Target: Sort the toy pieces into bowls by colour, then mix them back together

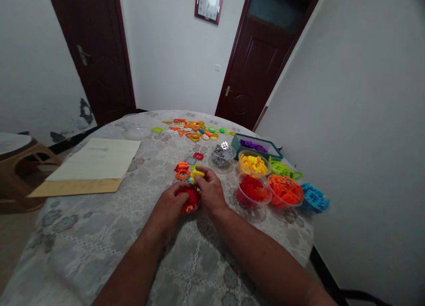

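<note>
My left hand [170, 205] and my right hand [210, 190] meet at the middle of the table [99, 235], both closed around a red plastic building piece [190, 201]. A small yellow piece [198, 174] sits at my right fingertips. Just beyond lie loose orange pieces [182, 170], a red piece [198, 156] and a green one.
Clear bowls to the right hold red [252, 188], orange [285, 190], yellow [254, 163] and grey pieces [222, 154]. A teal box [256, 145] holds purple ones. Green [282, 168] and blue pieces [314, 197] lie near the right edge. A scattered pile [194, 129] sits far back; papers [96, 162] lie left.
</note>
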Available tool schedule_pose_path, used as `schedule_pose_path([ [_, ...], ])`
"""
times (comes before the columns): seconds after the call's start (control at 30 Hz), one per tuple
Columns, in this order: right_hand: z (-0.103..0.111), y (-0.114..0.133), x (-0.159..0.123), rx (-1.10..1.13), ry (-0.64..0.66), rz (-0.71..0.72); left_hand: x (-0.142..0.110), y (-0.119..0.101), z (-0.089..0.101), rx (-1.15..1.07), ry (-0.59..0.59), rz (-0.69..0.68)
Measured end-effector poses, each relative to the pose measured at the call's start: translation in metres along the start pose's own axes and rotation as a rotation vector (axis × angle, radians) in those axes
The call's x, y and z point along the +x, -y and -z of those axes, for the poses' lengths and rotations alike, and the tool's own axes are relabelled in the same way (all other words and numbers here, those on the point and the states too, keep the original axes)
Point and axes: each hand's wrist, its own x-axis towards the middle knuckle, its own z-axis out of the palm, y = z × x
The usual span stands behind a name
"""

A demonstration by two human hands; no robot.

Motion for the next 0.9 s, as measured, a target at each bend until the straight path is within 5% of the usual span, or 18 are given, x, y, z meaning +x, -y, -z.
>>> schedule_pose_path([
  [0.13,0.029,0.035,0.019,-0.165,0.031,0.155,0.001,-0.002,0.003,-0.147,-0.003,0.067],
  [0.3,0.106,0.092,0.064,-0.863,-0.142,0.450,0.003,-0.007,0.007,-0.286,-0.122,0.049],
  [0.37,0.133,0.105,0.080,-1.219,-0.269,0.482,0.005,-0.008,0.009,-0.331,-0.156,0.027],
  [0.5,0.160,0.112,0.094,-1.396,-0.333,0.433,0.008,-0.007,0.014,-0.410,-0.207,0.014],
  [0.67,0.142,0.108,0.067,-1.449,-0.273,0.586,0.010,-0.007,0.017,-0.434,-0.243,-0.003],
  [0.77,0.111,0.094,0.028,-1.408,0.089,0.617,0.011,-0.005,0.018,-0.444,-0.240,-0.016],
  [0.9,0.078,0.064,-0.023,-1.609,0.487,0.381,0.013,-0.002,0.019,-0.452,-0.229,-0.041],
])
